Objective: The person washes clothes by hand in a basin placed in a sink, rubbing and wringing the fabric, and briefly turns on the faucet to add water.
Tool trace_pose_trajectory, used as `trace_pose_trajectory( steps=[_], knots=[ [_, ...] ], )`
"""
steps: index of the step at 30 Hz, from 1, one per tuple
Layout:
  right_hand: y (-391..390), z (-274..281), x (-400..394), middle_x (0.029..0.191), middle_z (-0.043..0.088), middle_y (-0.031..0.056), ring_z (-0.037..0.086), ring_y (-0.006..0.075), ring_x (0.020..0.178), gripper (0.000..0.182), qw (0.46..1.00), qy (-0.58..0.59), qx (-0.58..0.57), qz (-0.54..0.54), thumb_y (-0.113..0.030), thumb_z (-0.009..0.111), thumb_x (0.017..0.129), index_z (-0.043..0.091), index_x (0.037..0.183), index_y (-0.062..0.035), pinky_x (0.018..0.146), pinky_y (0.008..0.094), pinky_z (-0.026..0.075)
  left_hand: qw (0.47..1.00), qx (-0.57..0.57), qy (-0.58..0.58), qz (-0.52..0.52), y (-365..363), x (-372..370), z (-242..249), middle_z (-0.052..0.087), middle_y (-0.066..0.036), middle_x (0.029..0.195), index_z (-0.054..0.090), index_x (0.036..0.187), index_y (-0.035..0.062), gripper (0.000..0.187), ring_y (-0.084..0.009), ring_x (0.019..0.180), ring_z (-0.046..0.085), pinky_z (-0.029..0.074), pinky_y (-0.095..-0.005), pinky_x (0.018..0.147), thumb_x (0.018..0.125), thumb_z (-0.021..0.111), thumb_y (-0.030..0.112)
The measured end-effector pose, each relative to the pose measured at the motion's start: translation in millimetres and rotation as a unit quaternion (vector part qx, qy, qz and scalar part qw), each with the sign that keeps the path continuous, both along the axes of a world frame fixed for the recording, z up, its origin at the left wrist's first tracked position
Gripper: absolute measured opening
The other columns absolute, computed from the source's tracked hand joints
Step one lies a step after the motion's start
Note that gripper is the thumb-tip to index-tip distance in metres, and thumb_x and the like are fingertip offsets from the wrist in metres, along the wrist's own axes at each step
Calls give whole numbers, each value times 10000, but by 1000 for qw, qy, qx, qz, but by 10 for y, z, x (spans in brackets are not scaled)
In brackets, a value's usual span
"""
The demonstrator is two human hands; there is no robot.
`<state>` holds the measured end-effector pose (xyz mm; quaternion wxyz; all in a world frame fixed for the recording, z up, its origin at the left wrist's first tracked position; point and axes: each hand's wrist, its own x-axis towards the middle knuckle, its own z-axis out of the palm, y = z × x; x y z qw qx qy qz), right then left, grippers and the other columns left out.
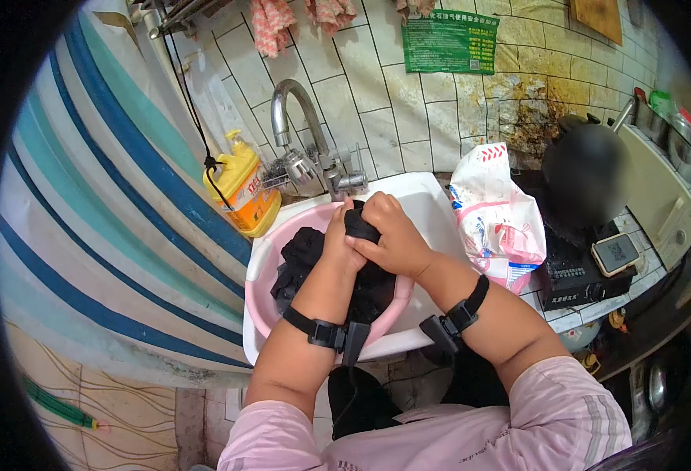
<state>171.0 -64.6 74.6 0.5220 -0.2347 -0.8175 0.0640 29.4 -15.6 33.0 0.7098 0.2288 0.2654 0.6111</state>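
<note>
Black cloth (302, 255) lies bunched in a pink basin (262, 302), which stands in a white sink (432, 212). Over the basin, my left hand (339, 239) and my right hand (392, 233) are close together, both closed on a gathered part of the cloth. The right thumb points toward the left hand. Just behind the hands is the metal faucet (306, 110), its spout curving to the left. Whether water is running cannot be told.
Left of the sink stands a yellow pump bottle (245, 188). To the right are a white and pink bag (498, 224), a black stove (585, 281) and a small device with a screen (616, 253). A striped curtain (118, 196) hangs at the left.
</note>
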Motion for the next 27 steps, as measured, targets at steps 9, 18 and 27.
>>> trace_pose_trajectory(
  steps=[9, 18, 27],
  knots=[
    [625, -329, 117, 777, 596, 177, 564, 224, 691, 355, 892, 138, -417, -103, -306, 632, 856, 493, 884, 19, 627, 373, 442, 941, 58, 326, 71, -428, 361, 401, 590, -85, 865, 573, 999, 37, 262, -167, 751, 557, 460, -314, 649, 947, 511, 287],
    [-10, -54, -64, 950, 598, 188, 572, 405, 887, 350, 989, 10, -147, -29, -349, 632, 800, 531, 885, -25, 745, 443, 463, 991, 30, 100, 87, -132, 69, 32, 564, -91, 913, 517, 1034, 73, 264, -226, 830, 593, 520, -402, 697, 961, 484, 325],
    [442, -149, 20, 686, 543, 235, 519, 289, 632, 339, 937, 162, -283, -126, -299, 573, 873, 506, 803, 26, 623, 395, 426, 994, 14, 111, 12, -380, 286, 359, 591, -77, 901, 546, 1007, 67, 222, -208, 826, 603, 518, -361, 722, 948, 511, 277]
  ],
)
